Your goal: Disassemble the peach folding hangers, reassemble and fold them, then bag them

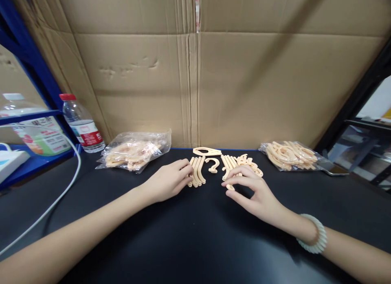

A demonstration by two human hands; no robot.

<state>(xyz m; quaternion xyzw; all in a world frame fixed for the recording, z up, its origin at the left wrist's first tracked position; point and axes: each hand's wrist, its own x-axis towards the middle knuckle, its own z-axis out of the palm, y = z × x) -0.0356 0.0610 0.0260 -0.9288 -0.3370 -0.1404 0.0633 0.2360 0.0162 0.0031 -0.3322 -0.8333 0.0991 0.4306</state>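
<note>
My left hand [172,179] is at the left row of curved beige hanger arms [200,170], its fingers curled onto the leftmost one and partly hiding it. My right hand [255,194] pinches a small oval beige piece [230,187] between thumb and fingers. Behind those fingers fans a second row of curved arms [227,162], partly covered by the hand. Between the rows lies a beige hanger hook [213,165]. Above it rests a long beige piece with an opening [207,151]. A heap of small hooks [251,165] lies just beyond my right hand.
Clear bags of beige parts lie at back left [134,151] and back right [290,155]. A red-capped bottle [84,127], a larger jug [39,131] and a white cable [65,194] are at left. Cardboard [137,72] walls off the back of the black table [195,243].
</note>
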